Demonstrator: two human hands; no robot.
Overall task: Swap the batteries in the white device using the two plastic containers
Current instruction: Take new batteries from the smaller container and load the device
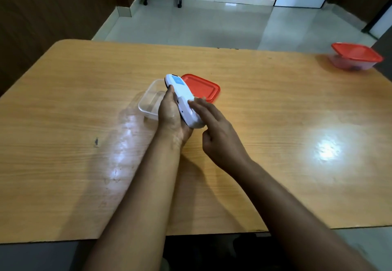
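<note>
The left hand (171, 115) is closed around a white device (183, 101), gripping it from the left side and underneath, with the thumb lying along its upper left edge. The left forearm reaches straight forward from the lower middle of the view. The right hand (214, 130) is loosely open: two fingers (199, 106) are stretched out and touch the near right part of the device, while the other fingers curl toward the palm. It holds nothing. The right forearm comes in on a slant from the lower right corner.

The device is long and narrow, held just above the table (265, 101). Its long axis runs from the near right, at the left palm, to the far left, where a light blue label (177, 79) sits near the far end. That far end is raised.

Just behind the left hand, an open clear plastic container (148, 101) stands on the table; its contents cannot be made out. A red lid (203, 88) lies flat just beside it on the right, partly behind the device. Well apart, at the table's far right corner, stands a second clear container (352, 63) closed with a red lid (356, 53).
</note>
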